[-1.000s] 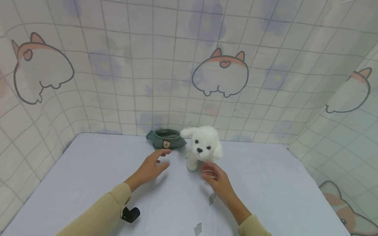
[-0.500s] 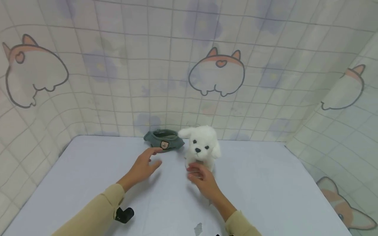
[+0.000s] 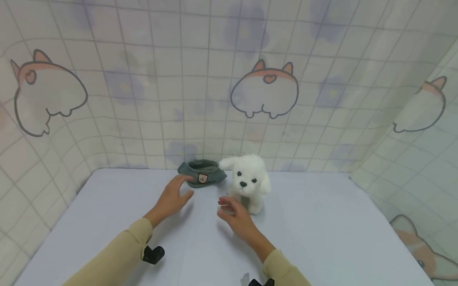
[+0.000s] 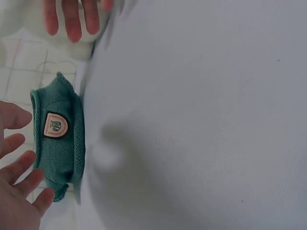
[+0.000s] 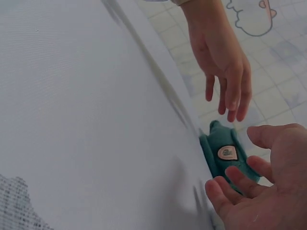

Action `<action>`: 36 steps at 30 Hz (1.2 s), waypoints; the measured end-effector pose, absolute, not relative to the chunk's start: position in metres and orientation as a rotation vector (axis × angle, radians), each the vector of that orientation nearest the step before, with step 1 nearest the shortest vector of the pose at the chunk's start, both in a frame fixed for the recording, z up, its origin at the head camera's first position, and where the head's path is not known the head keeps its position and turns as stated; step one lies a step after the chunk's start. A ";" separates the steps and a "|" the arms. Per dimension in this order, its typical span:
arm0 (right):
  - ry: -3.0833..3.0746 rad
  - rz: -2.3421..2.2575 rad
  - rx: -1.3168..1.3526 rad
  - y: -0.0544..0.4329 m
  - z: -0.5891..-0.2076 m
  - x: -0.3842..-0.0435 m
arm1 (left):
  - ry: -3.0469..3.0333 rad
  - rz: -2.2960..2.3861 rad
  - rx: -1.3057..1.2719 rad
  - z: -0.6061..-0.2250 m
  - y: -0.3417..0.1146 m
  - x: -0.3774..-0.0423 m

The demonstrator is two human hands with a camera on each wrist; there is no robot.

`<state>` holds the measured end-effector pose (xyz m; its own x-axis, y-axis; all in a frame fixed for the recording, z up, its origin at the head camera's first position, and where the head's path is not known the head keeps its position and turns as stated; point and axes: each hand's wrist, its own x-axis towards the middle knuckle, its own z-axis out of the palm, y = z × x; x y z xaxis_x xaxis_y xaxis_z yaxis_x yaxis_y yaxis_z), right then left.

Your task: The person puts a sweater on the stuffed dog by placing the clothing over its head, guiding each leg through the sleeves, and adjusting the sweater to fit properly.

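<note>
A small green knitted doll's sweater [image 3: 211,177] with a shield-shaped badge stands at the table's back edge, its round opening upward. Right beside it is a white plush dog [image 3: 250,169], upright and facing me. My left hand [image 3: 171,200] reaches to the sweater's left end, fingers loosely extended and overlapping it in the head view. In front of the dog, my right hand [image 3: 237,219] hovers with fingers spread and slightly bent, holding nothing. It covers part of the dog's front leg. The left wrist view shows the sweater [image 4: 57,151] just beyond the left fingertips.
A white cloth covers the table [image 3: 322,230]. Behind it hangs a grid-patterned curtain [image 3: 200,99] with cartoon corgis, which also runs along both sides. Black devices [image 3: 154,255] show at both cuffs. A torn grey patch [image 3: 245,279] lies near the front.
My right hand has moved left across the dog's front, first covering its chest and now exposing it. My left hand has shifted slightly left, to the sweater's left end. Sweater and dog stay put.
</note>
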<state>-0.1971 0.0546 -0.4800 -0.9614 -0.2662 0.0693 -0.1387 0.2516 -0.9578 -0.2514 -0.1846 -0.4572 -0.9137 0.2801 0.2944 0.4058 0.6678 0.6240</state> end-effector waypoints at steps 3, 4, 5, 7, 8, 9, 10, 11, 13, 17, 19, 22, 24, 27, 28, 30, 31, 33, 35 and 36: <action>2.411 -1.805 -0.386 0.052 -0.479 -0.203 | -2.682 -1.068 -0.558 -0.458 -0.186 -0.259; 2.409 -1.804 -0.385 0.051 -0.479 -0.204 | -2.677 -1.071 -0.555 -0.459 -0.186 -0.261; 2.413 -1.798 -0.376 0.050 -0.478 -0.206 | -2.678 -1.074 -0.552 -0.459 -0.186 -0.263; 2.414 -1.786 -0.352 0.046 -0.477 -0.209 | -2.680 -1.078 -0.543 -0.460 -0.188 -0.267; 2.414 -1.782 -0.339 0.043 -0.477 -0.211 | -2.683 -1.085 -0.533 -0.460 -0.189 -0.269; 2.414 -1.778 -0.321 0.042 -0.477 -0.212 | -2.685 -1.089 -0.527 -0.461 -0.189 -0.271; 2.420 -1.772 -0.305 0.040 -0.477 -0.213 | -2.686 -1.091 -0.525 -0.461 -0.190 -0.272; 2.435 -1.759 -0.286 0.039 -0.477 -0.214 | -2.686 -1.093 -0.521 -0.462 -0.190 -0.274; 2.452 -1.746 -0.258 0.037 -0.477 -0.216 | -2.683 -1.096 -0.515 -0.463 -0.188 -0.279; 2.465 -1.764 -0.238 0.034 -0.475 -0.221 | -2.681 -1.087 -0.515 -0.463 -0.184 -0.288; 2.455 -1.785 -0.241 0.031 -0.474 -0.224 | -2.688 -1.068 -0.509 -0.462 -0.182 -0.292; 2.436 -1.803 -0.227 0.027 -0.473 -0.227 | -2.715 -1.017 -0.500 -0.460 -0.182 -0.298; 2.426 -1.817 -0.218 0.026 -0.472 -0.229 | -2.740 -0.960 -0.506 -0.459 -0.181 -0.301; 2.411 -1.838 -0.207 0.024 -0.472 -0.232 | -2.777 -0.854 -0.516 -0.458 -0.181 -0.307; 2.404 -1.846 -0.206 0.024 -0.472 -0.233 | -2.792 -0.826 -0.517 -0.457 -0.180 -0.309; 2.391 -1.855 -0.204 0.024 -0.472 -0.233 | -2.818 -0.785 -0.518 -0.457 -0.180 -0.312; 2.384 -1.858 -0.204 0.024 -0.473 -0.233 | -2.832 -0.774 -0.516 -0.457 -0.180 -0.314; 2.370 -1.860 -0.203 0.024 -0.473 -0.233 | -2.856 -0.768 -0.515 -0.457 -0.179 -0.315; 2.361 -1.861 -0.204 0.024 -0.473 -0.232 | -2.869 -0.782 -0.522 -0.458 -0.179 -0.316; 2.359 -1.864 -0.207 0.025 -0.473 -0.232 | -2.877 -0.790 -0.525 -0.459 -0.180 -0.315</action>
<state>-0.2324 0.0246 -0.4732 -0.9824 -0.1860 -0.0151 -0.0284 0.2289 -0.9730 -0.3155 -0.1797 -0.4586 -0.9338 0.2990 0.1963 0.3574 0.8045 0.4744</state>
